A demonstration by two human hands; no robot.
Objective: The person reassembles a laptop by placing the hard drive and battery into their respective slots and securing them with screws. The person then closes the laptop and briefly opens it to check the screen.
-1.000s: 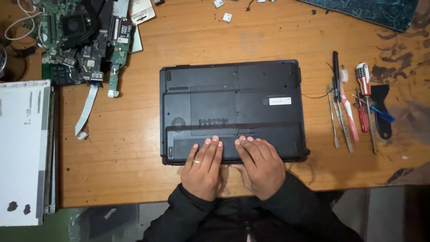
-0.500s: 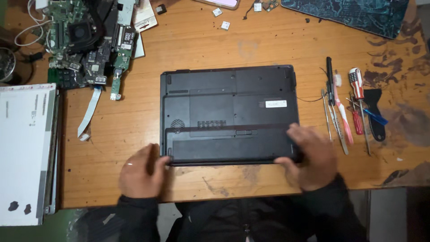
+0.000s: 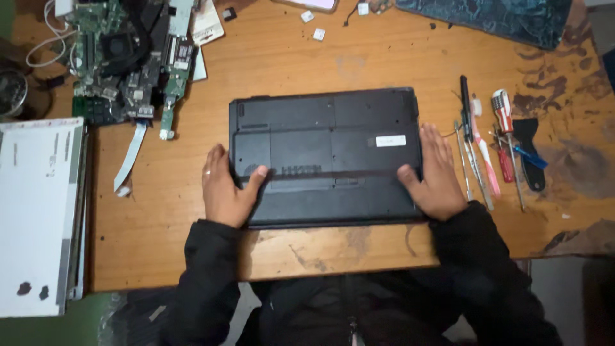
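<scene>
Near the front edge of the wooden surface (image 3: pixel 160 243), the upturned black laptop (image 3: pixel 327 154) is grasped at its sides by the left hand (image 3: pixel 225 189) and right hand (image 3: pixel 437 176), thumbs on its underside.

My left hand (image 3: pixel 225 188) and right hand (image 3: pixel 435 176) are no longer together at the laptop's (image 3: pixel 325 154) near edge; they now grip its opposite sides.
</scene>
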